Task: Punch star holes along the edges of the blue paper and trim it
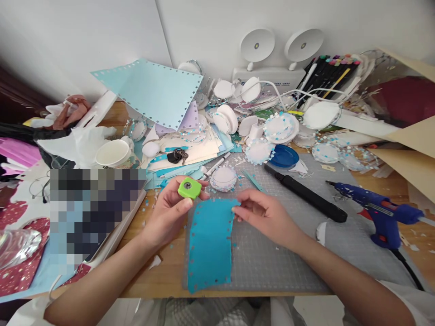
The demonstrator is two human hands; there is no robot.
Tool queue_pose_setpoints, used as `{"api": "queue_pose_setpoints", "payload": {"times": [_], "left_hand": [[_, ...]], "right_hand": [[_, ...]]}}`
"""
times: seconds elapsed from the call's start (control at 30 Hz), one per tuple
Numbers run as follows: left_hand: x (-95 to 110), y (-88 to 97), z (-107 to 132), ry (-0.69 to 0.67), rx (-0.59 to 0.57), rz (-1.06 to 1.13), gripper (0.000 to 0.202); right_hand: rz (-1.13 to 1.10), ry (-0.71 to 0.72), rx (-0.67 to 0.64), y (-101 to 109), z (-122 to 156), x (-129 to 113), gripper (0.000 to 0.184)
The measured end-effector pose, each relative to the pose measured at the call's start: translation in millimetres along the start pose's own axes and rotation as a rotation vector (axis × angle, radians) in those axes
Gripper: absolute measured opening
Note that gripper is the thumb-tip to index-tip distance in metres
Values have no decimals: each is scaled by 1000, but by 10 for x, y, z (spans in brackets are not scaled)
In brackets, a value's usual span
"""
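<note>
My left hand (171,203) is closed around a lime-green craft punch (189,188), its round metal part facing up. The thumb lies along the punch's near side. A blue strip of paper (211,244) hangs over the grey cutting mat (292,267), with small punched holes along its left edge and some on the right. My right hand (260,210) pinches the paper's upper right corner between thumb and fingers. The paper's top edge lies close to the punch; whether it enters the slot I cannot tell.
A blue glue gun (380,210) and a black pen-like tool (306,192) lie on the right. White discs wound with star trim (223,178) crowd the back, near a twin-head lamp (268,77). A paper cup (113,153) and a blurred-out screen (97,213) are left.
</note>
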State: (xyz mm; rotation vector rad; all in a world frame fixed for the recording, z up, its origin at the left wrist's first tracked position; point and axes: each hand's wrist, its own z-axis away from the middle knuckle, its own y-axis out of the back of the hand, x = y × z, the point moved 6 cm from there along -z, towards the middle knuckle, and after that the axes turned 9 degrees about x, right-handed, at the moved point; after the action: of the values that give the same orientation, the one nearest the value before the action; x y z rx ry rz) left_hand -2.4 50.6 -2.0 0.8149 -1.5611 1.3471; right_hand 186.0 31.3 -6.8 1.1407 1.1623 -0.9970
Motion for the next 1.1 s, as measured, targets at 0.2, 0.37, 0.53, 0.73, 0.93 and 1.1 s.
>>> {"api": "queue_pose_setpoints", "payload": {"times": [0.2,0.37,0.53,0.73,0.93,1.1], "left_hand": [[-1,-161,94,-5,-255,-10,30],[43,-134,111,31,-264,80,33],[-2,-173,124,56,-247,-162,35],[-86,-141,97,55,-169,-201,33],[-137,-163,101,99,-181,-198,34],[-185,-176,110,156,-167,-200,33]], "right_hand": [[-178,-147,83,104,-45,42,20],[-216,-189,166,154,-34,122,17],[-402,-251,94,98,-13,151,13],[-508,-225,-28,24,19,9,17],[-480,-188,-72,9,39,65,17],[-462,-171,-92,5,46,53,15]]}}
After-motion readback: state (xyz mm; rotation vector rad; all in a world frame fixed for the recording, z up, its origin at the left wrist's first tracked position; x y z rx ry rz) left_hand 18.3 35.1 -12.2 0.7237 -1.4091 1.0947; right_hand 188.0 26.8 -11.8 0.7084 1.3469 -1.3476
